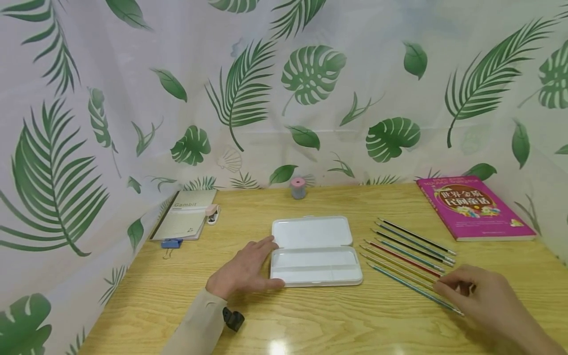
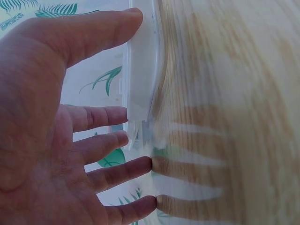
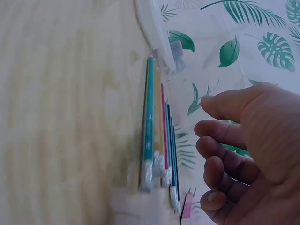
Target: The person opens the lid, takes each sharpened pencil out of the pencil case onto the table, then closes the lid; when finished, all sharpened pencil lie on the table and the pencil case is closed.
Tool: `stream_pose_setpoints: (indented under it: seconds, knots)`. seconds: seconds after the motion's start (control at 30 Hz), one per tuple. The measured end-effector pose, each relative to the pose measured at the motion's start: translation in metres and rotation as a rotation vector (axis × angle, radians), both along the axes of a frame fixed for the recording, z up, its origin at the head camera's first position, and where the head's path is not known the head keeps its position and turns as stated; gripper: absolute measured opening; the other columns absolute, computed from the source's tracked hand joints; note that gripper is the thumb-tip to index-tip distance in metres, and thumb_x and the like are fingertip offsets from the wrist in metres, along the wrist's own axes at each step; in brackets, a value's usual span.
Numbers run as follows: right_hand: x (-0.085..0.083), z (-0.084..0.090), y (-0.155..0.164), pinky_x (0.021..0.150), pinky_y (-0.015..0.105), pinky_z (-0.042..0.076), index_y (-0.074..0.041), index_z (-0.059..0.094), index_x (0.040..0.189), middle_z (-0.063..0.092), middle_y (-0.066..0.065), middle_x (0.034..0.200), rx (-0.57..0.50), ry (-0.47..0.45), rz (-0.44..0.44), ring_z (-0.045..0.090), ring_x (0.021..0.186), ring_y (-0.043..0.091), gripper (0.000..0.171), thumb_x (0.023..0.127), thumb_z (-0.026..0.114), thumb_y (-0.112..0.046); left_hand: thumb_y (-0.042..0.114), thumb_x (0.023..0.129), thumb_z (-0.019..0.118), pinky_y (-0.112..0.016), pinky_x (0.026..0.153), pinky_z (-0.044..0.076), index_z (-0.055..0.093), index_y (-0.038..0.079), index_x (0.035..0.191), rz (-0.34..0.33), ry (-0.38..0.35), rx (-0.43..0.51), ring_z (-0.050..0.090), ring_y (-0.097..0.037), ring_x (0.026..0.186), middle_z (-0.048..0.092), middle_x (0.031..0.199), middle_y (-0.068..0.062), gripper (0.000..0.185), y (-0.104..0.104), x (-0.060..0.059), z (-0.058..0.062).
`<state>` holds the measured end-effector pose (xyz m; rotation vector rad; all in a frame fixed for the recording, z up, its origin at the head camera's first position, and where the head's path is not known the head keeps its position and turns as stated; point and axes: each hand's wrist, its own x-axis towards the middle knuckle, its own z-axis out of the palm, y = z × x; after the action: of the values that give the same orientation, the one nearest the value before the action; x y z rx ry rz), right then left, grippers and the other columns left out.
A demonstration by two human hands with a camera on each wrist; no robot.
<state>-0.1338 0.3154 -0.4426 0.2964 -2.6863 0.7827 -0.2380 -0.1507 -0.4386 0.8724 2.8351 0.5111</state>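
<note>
Left hand point(image 1: 245, 270) rests flat-fingered against the open white pencil case point(image 1: 316, 251) at mid-table, steadying it. Right hand point(image 1: 490, 296) hovers over the coloured pencils point(image 1: 410, 256) just right of the case, fingers loosely curled, seemingly holding nothing yet. A clumsy brush could scatter that neat row.

A wooden table point(image 1: 310, 320) with a pale grain carries everything here. Near its middle lies a white case point(image 1: 315, 251), opened flat — lid toward the back, tray toward the front. Right of it a row of pencils point(image 1: 410, 256) lies side by side, slanting across the wood. At the back right lies a magenta book point(image 1: 475, 207), flat. At the back centre stands a small pink-topped sharpener point(image 1: 299, 188). At the left lies a notebook point(image 1: 186, 214), with a blue clip point(image 1: 171, 243) at its front edge and a small white stapler point(image 1: 213, 214) just beside it.
</note>
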Motion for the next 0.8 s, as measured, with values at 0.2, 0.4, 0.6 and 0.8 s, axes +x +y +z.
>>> stream_pose_setpoints:
  seconds: [0.2, 0.4, 0.6, 0.8]
  knots:
    - [-0.027, 0.008, -0.023, 0.052, 0.022, 0.041, -0.02, 0.076, 0.087, 0.058, -0.015, 0.069, -0.037, -0.008, 0.063, 0.049, 0.061, 0.004, 0.004, 0.087, 0.079, -0.023, 0.059, 0.082, 0.072, -0.054, 0.109, 0.037, 0.045, 0.011, 0.145, -0.002, -0.002, 0.0, 0.041, -0.038, 0.136, 0.032, 0.159, -0.014, 0.084, -0.004, -0.001, -0.001]
    - [-0.061, 0.015, -0.052, 0.056, 0.025, 0.046, -0.005, 0.071, 0.115, 0.065, -0.005, 0.081, -0.089, -0.138, 0.104, 0.056, 0.067, 0.007, 0.032, 0.094, 0.071, -0.03, 0.06, 0.082, 0.072, -0.053, 0.109, 0.037, 0.045, 0.011, 0.146, -0.005, -0.003, -0.006, 0.04, -0.038, 0.137, 0.032, 0.159, -0.013, 0.085, -0.007, -0.003, -0.003]
    - [-0.095, 0.021, -0.08, 0.064, 0.027, 0.051, 0.001, 0.056, 0.136, 0.071, 0.011, 0.109, -0.117, -0.203, 0.193, 0.065, 0.088, 0.018, 0.047, 0.101, 0.06, -0.03, 0.061, 0.082, 0.072, -0.052, 0.109, 0.038, 0.045, 0.012, 0.145, -0.003, -0.001, -0.011, 0.042, -0.037, 0.136, 0.032, 0.159, -0.013, 0.085, -0.007, -0.002, -0.002]
    - [-0.13, 0.023, -0.101, 0.073, 0.033, 0.056, 0.009, 0.042, 0.145, 0.064, 0.024, 0.123, -0.177, -0.293, 0.241, 0.065, 0.101, 0.03, 0.053, 0.105, 0.05, -0.026, 0.061, 0.082, 0.072, -0.053, 0.108, 0.039, 0.046, 0.012, 0.144, -0.004, 0.006, -0.018, 0.041, -0.036, 0.136, 0.032, 0.159, -0.013, 0.083, -0.005, -0.003, 0.0]
